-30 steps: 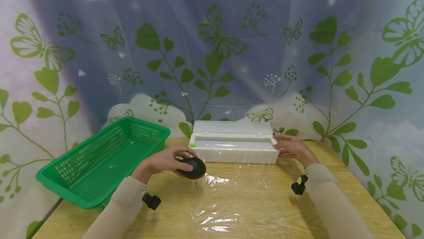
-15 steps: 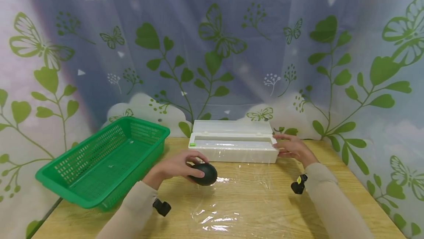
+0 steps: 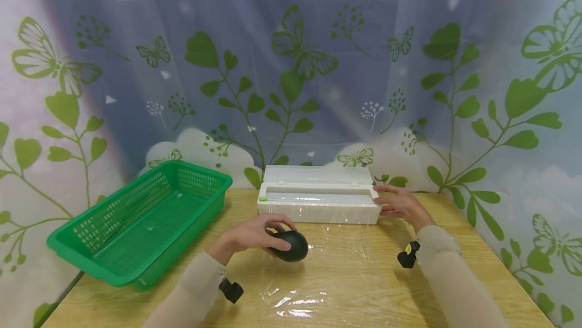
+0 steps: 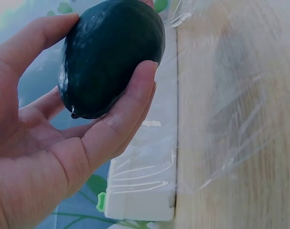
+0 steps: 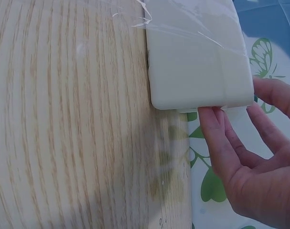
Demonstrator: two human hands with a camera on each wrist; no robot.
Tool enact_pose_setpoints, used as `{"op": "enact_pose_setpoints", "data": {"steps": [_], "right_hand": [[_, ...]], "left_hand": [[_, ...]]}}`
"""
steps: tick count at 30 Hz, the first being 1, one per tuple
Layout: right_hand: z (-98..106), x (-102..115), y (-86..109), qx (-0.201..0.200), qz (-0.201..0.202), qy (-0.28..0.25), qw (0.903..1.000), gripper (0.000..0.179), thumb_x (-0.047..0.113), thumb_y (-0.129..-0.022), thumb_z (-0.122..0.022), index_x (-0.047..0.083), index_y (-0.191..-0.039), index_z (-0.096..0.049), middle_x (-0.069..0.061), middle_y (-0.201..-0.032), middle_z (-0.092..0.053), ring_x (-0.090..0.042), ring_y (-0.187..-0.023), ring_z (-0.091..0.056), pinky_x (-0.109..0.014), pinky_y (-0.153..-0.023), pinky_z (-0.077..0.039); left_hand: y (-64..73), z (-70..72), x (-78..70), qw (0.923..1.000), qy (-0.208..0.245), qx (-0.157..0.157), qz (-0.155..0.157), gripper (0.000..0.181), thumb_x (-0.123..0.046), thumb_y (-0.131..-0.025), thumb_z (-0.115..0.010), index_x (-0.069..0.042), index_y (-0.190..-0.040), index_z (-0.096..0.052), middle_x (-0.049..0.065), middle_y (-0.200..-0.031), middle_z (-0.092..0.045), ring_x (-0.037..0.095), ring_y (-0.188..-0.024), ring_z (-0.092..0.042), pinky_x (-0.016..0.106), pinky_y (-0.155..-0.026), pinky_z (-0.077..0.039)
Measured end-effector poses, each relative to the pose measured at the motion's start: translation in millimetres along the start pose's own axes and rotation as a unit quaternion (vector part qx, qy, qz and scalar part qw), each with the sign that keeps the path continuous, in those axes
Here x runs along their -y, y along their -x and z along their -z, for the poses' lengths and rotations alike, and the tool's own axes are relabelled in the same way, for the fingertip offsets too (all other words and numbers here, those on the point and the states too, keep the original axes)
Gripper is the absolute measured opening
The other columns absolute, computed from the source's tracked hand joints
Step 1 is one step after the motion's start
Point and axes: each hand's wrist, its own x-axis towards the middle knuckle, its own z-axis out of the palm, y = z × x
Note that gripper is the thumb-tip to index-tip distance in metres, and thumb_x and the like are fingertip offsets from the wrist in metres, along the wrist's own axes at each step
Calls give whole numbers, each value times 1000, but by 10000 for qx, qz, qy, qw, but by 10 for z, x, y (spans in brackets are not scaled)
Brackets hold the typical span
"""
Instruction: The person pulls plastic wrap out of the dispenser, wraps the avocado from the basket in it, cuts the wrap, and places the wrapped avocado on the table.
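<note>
My left hand (image 3: 259, 233) holds a dark green avocado (image 3: 292, 246) above the table, left of its middle. In the left wrist view, thumb and fingers are curled round the avocado (image 4: 113, 57), whose small stem end points down. A white cling film dispenser box (image 3: 318, 213) stands at the back with its lid raised. From it a clear sheet of cling film (image 3: 313, 287) spreads over the table toward me, below the avocado. My right hand (image 3: 402, 203) rests its fingertips against the box's right end. In the right wrist view the fingers (image 5: 214, 129) meet that end of the box (image 5: 197, 71).
A green plastic basket (image 3: 150, 267) with slotted sides stands at the left of the wooden table (image 3: 477, 267). Behind the table hangs a curtain (image 3: 318, 115) printed with leaves and butterflies. A small green slider (image 3: 263, 198) sits at the box's left end.
My left hand has carried the avocado to the right and nearer to me, over the cling film. The right hand and the box have stayed where they were.
</note>
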Motion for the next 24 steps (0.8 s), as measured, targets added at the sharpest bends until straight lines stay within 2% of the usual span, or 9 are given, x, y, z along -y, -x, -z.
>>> {"op": "enact_pose_setpoints", "data": {"steps": [3,9,20,24], "right_hand": [[-4,-4,3,-2,5,-11,10000,67,21,-101,-67,4,-159,-36,-1,-117,-65,-11,-88,-72,-38,-94,-62],[-13,-13,10,-2,57,67,10000,67,21,-101,-66,3,-158,-36,-7,-126,-64,-14,-92,-71,-40,-97,-61],[-18,-20,-6,-26,51,204,9998,65,20,-102,-66,3,-158,-38,-11,-132,-62,-14,-92,-71,-43,-99,-60],[-21,-18,-9,-22,48,205,9998,65,19,-102,-65,3,-158,-37,-18,-139,-58,-15,-95,-71,-42,-97,-61]], "left_hand": [[-19,-37,15,10000,-23,24,19,40,-14,-91,-79,-11,-128,-65,20,-124,-62,22,-102,-68,55,-80,-64],[-49,-111,9,10000,-51,54,18,39,-15,-90,-80,-12,-126,-66,19,-123,-63,21,-100,-69,51,-78,-65],[-116,-262,7,9994,247,100,203,38,-9,-89,-80,-11,-124,-66,18,-120,-62,24,-99,-70,49,-78,-66],[-147,-323,15,9992,306,138,198,37,-8,-89,-80,-11,-123,-67,17,-118,-63,24,-100,-68,49,-77,-66]]}}
